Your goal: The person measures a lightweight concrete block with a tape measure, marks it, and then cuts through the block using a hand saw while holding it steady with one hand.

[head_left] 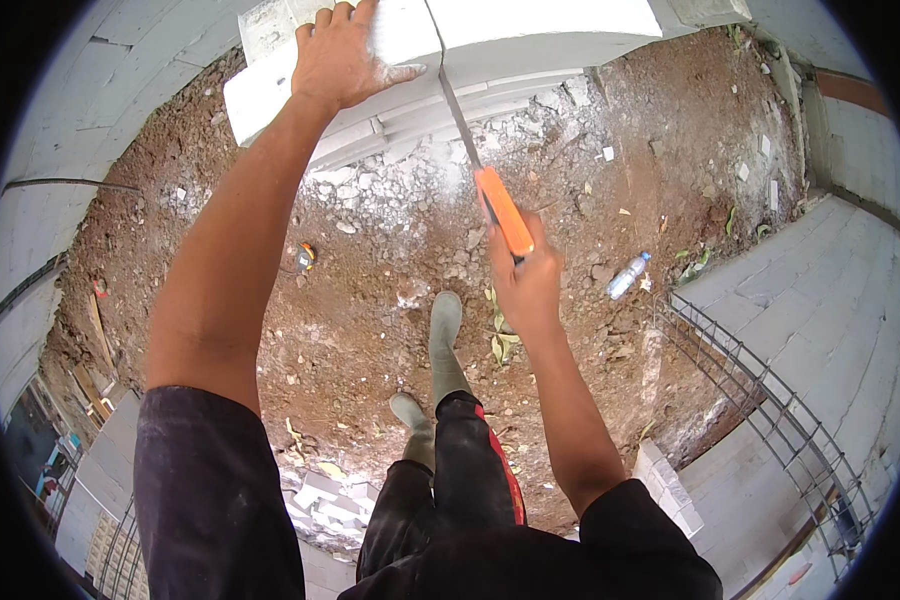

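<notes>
A long white lightweight concrete block [540, 52] lies across a stack of similar blocks at the far side. My left hand [342, 58] rests flat on its top, left of a cut line, fingers spread and dusted white. In my right hand [526, 272] is the orange handle of a handsaw [507, 212], fingers wrapped round it. The saw's narrow blade runs up to the block's near edge and sits in the cut. White dust and crumbs [400, 180] lie on the soil below the cut.
My boots [447, 325] stand on rough brown soil. A tape measure [305, 258] lies left, a plastic bottle [629, 276] right. A steel rebar cage [770, 400] leans along the right wall [820, 290]. Broken block pieces [330, 505] lie by my legs.
</notes>
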Motion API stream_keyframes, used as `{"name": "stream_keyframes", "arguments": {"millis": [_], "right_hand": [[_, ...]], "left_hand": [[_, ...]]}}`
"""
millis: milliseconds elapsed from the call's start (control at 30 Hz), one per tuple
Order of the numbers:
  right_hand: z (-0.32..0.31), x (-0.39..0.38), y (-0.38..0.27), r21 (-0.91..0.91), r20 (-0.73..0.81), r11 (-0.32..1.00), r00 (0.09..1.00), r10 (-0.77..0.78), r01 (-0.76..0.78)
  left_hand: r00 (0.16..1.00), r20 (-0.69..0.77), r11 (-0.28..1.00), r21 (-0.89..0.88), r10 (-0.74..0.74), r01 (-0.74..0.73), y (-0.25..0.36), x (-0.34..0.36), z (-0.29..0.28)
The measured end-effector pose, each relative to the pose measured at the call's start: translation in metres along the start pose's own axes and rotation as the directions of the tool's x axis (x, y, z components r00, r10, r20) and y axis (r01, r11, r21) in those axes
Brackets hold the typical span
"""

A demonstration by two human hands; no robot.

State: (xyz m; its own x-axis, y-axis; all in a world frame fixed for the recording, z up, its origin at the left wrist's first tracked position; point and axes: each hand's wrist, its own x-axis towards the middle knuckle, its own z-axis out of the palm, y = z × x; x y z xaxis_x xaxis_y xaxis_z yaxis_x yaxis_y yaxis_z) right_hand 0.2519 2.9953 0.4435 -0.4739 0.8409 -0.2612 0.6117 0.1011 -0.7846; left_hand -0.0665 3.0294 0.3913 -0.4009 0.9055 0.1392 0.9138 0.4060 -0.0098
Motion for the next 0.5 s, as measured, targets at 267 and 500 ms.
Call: {"name": "stream_keyframes", "arguments": {"millis": [267,500], "right_hand": [[0.003,0.006,0.028,-0.026,-0.005,0.999,0.999,0.037,-0.037],[0.006,-0.093,0.09,0.006,-0.135,0.978,0.969,-0.205,0.208]], "left_hand": [[1.0,0.009,1.0,-0.005,0.017,-0.017,0.023,0.004,-0.002],[1.0,-0.014,1.0,0.009,-0.006,0.006,-0.008,-0.005,0.008]]}}
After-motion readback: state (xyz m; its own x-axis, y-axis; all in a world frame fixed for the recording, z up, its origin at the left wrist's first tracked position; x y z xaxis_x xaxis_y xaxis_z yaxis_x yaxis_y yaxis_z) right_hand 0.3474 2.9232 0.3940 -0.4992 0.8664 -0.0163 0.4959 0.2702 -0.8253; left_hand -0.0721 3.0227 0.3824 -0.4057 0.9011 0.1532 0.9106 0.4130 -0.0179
